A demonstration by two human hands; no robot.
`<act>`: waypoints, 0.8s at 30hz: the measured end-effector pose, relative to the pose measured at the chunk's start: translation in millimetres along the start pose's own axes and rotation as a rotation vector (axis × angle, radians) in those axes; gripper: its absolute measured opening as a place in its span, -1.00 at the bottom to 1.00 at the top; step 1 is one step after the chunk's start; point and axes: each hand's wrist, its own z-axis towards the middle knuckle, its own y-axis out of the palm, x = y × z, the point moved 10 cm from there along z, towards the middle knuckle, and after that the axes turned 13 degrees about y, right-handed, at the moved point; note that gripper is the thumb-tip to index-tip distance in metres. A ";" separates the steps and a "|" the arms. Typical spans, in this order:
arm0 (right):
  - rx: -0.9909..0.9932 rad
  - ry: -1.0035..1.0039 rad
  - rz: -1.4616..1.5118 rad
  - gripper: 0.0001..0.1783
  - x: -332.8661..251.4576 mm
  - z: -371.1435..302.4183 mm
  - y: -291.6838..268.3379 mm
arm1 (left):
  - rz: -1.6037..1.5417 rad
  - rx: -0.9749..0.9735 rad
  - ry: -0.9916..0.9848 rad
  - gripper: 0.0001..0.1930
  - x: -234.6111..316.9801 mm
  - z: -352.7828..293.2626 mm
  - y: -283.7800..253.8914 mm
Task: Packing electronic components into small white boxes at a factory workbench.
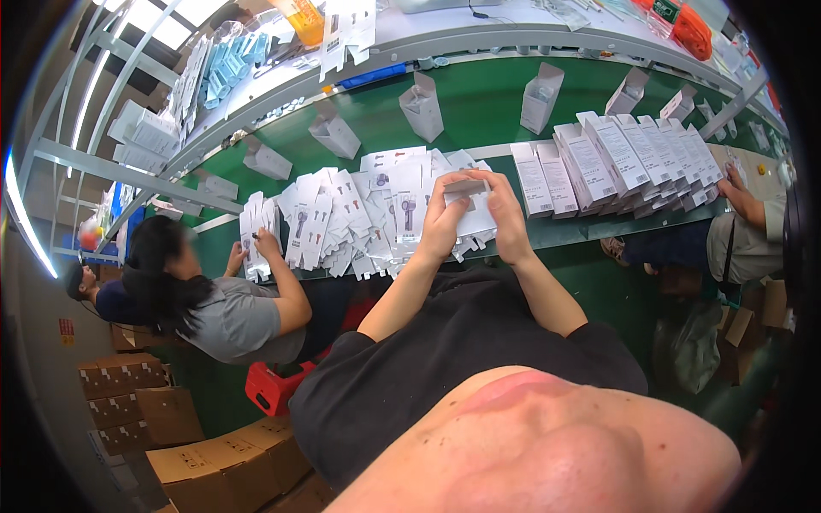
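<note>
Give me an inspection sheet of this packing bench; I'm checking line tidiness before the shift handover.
Surface: green conveyor belt, curving across the view.
Job's things: white carton blank held up between both hands.
Clutter: heap of flat carton blanks in front; row of folded white boxes to the right; upright open boxes along the belt.
Grippers: left hand and right hand both grip the blank, fingers curled over its edges.
Cables: dark cable on the upper shelf.
Surroundings: seated co-worker at left handling blanks; another person's arm at right; brown cardboard cases on the floor.
</note>
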 end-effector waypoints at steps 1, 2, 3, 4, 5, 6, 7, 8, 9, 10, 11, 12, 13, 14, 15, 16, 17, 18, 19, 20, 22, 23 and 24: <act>0.003 0.011 -0.002 -0.59 1.8 -2.2 -0.9 | -0.005 0.001 -0.011 -0.55 -1.0 -2.5 3.4; 0.022 0.058 -0.017 -0.58 6.7 -4.4 -2.9 | 0.026 0.011 0.055 -0.56 5.8 -4.1 5.6; 0.041 0.107 -0.032 -0.58 11.7 -7.0 -5.1 | 0.056 0.021 0.119 -0.58 13.3 -6.2 8.3; 0.060 0.159 -0.048 -0.57 17.4 -9.6 -7.4 | 0.087 0.032 0.180 -0.60 20.0 -8.8 10.8; 0.079 0.214 -0.063 -0.57 24.4 -11.8 -10.2 | 0.117 0.042 0.238 -0.61 24.3 -11.9 12.3; 0.081 0.220 -0.021 -0.55 29.7 -13.7 -13.5 | 0.062 -0.024 0.254 -0.67 20.8 -14.1 17.9; 0.086 0.233 0.019 -0.53 36.6 -13.9 -18.3 | 0.001 -0.087 0.265 -0.72 16.2 -14.4 20.5; 0.054 0.217 0.169 -0.50 38.4 -16.1 -20.0 | -0.015 -0.079 0.217 -0.72 8.1 -15.3 18.0; 0.066 0.210 0.203 -0.50 43.3 -14.6 -23.2 | 0.060 -0.130 0.221 -0.75 3.8 -14.8 19.4; 0.077 0.208 0.240 -0.49 49.1 -16.9 -24.6 | 0.136 -0.182 0.219 -0.79 1.6 -17.4 22.3; 0.115 0.250 0.121 -0.49 47.8 -21.8 -25.2 | 0.134 -0.189 0.183 -0.82 1.7 -18.5 23.7; 0.139 0.286 0.003 -0.49 43.2 -25.7 -25.2 | 0.137 -0.192 0.153 -0.85 5.4 -19.2 26.0; 0.143 0.321 0.000 -0.49 46.8 -27.0 -25.7 | 0.126 -0.184 0.121 -0.85 4.3 -19.2 25.4; 0.169 0.279 -0.078 -0.47 43.0 -29.6 -28.2 | 0.197 -0.217 0.089 -0.78 1.7 -21.8 27.8; 0.185 0.226 -0.153 -0.45 41.6 -31.6 -28.8 | 0.273 -0.248 0.067 -0.70 -4.2 -26.3 28.0; 0.184 0.238 -0.157 -0.45 43.9 -33.8 -30.9 | 0.268 -0.245 0.056 -0.70 -7.7 -29.6 29.1; 0.168 0.249 -0.140 -0.45 46.1 -36.0 -32.0 | 0.167 -0.205 0.065 -0.64 -8.3 -32.4 28.9; 0.152 0.258 -0.122 -0.45 47.7 -38.0 -33.0 | 0.068 -0.165 0.076 -0.58 -8.4 -35.1 28.2; 0.135 0.266 -0.104 -0.45 48.8 -39.6 -33.5 | -0.030 -0.125 0.089 -0.50 -8.2 -37.8 27.1; 0.118 0.272 -0.085 -0.46 49.4 -40.5 -33.4 | -0.128 -0.084 0.102 -0.43 -7.6 -40.3 25.5; 0.113 0.289 -0.079 -0.46 51.3 -43.0 -34.0 | -0.052 -0.117 0.057 -0.36 -15.4 -48.7 22.0; 0.106 0.301 -0.070 -0.46 51.1 -43.4 -33.3 | 0.029 -0.151 0.016 -0.28 -19.8 -52.9 18.6; 0.099 0.313 -0.060 -0.47 51.2 -43.9 -32.8 | 0.110 -0.186 -0.025 -0.21 -24.3 -57.0 15.1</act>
